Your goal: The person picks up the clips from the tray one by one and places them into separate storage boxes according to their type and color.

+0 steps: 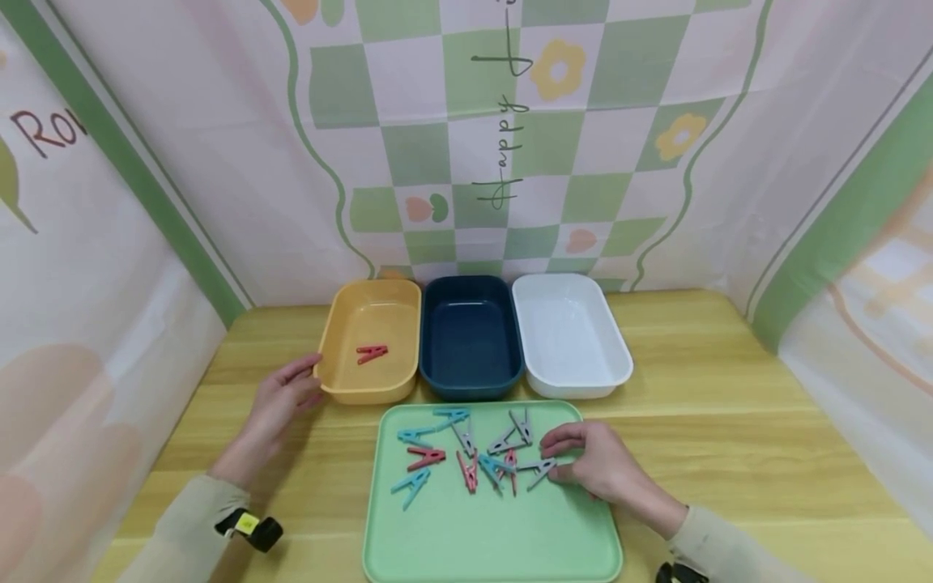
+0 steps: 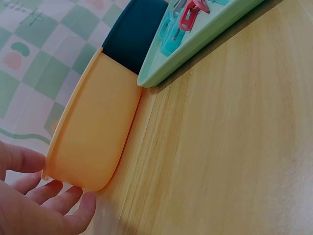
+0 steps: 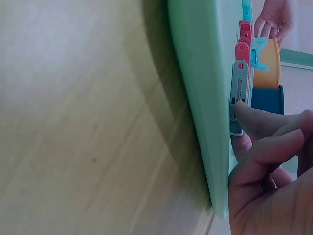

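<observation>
My left hand [image 1: 283, 397] touches the outer left end of a yellow tub [image 1: 368, 393]; the left wrist view shows its thumb [image 2: 27, 159] at the rim and its loosely bent fingers against the outer wall. One red clothespin [image 1: 372, 354] lies in that tub. Over the right side of a green tray [image 1: 496, 542], my right hand [image 1: 599, 463] pinches a grey clothespin [image 1: 542, 468] between thumb and finger. Several more clothespins lie on the tray: a blue one [image 1: 411, 486], a red one [image 1: 426, 457] and a grey one [image 1: 508, 440] among them.
A dark blue tub [image 1: 471, 389] and a white tub [image 1: 579, 385] stand in a row with the yellow one, behind the tray. The wooden table [image 1: 729, 453] meets a patterned cloth [image 1: 481, 146] at the back, and cloth hangs at both sides.
</observation>
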### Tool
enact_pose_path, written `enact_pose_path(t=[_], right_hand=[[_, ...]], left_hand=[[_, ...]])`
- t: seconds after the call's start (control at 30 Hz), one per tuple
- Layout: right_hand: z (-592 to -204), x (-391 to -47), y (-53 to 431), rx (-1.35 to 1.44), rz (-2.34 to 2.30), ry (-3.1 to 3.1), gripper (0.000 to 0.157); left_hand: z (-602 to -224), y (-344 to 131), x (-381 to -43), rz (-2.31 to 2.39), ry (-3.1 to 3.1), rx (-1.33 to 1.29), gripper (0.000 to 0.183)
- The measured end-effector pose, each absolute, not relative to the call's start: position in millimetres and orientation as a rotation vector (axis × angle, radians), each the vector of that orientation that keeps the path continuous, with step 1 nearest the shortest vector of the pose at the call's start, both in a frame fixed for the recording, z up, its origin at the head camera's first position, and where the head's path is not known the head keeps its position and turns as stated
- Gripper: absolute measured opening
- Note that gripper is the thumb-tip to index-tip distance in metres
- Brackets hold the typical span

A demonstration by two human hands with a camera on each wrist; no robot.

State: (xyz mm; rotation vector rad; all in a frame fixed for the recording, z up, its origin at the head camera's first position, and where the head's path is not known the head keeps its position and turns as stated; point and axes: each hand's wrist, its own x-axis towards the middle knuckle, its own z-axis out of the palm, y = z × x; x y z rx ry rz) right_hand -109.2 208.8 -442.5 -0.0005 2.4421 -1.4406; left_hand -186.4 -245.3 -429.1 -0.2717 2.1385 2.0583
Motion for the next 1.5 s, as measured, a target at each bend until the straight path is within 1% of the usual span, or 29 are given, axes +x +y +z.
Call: enact_pose_path(t=[0.3,0.5,0.77,1.07,1.5], right_hand=[[-444,-108,210,0.024,-1.408,2.468,0.041],[-439,-108,213,0.016,-1.419,2.462,0.044],[-426,-114,217,-0.079,-1.494,2.425,0.044],[-409,-122,216,-0.049,-1.525,2.44,0.045],[-384,-138,214,-0.062,-1.504,2.442,0.04]], left_hand=[[-429,-245,-186,2.058,2.135,-0.263,0.058],[-429,-245,-185,2.062,2.128,-0.262,0.059],[-429,-245,-185,2.073,2.119,-0.254,0.059],[-429,-245,-186,2.071,2.122,-0.257,0.059],[-430,-246,-186,2.067,2.126,-0.264,0.058]])
